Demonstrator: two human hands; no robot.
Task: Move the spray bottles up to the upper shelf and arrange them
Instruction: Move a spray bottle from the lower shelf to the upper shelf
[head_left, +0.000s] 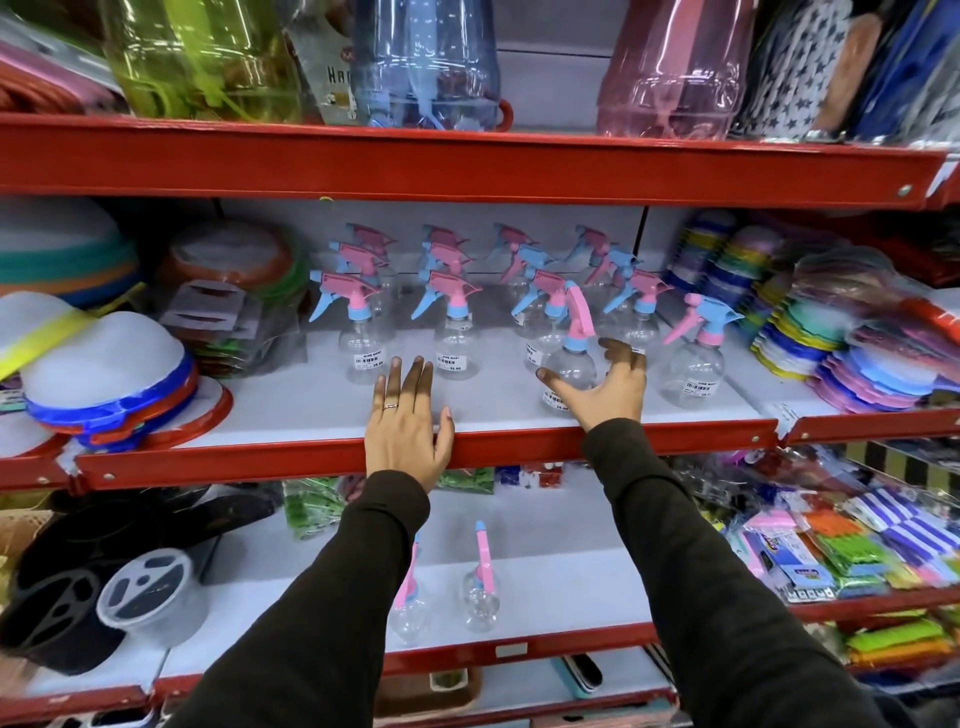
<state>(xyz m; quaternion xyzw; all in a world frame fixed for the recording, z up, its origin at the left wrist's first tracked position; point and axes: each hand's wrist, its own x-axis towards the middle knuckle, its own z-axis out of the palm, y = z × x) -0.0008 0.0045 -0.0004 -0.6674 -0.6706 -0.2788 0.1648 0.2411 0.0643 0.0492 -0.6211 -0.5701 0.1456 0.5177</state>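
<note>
Several clear spray bottles with pink and blue trigger heads stand in rows on the upper shelf (311, 410). One of them, a front spray bottle (571, 364), stands near the shelf's front. My right hand (608, 389) cups loosely around it, thumb at its left side and fingers spread past its right. My left hand (408, 421) lies flat on the shelf's red front edge, fingers apart and holding nothing. On the lower shelf (545, 587) stand two more spray bottles: the left spray bottle (408, 608), partly hidden by my left sleeve, and the right spray bottle (481, 592).
Stacked lidded bowls (104, 384) and packed plates fill the upper shelf's left end. Stacks of coloured plates (841, 338) crowd its right end. Large tinted jars (426, 62) stand on the top shelf. Black containers (78, 587) and packets (831, 551) flank the lower shelf.
</note>
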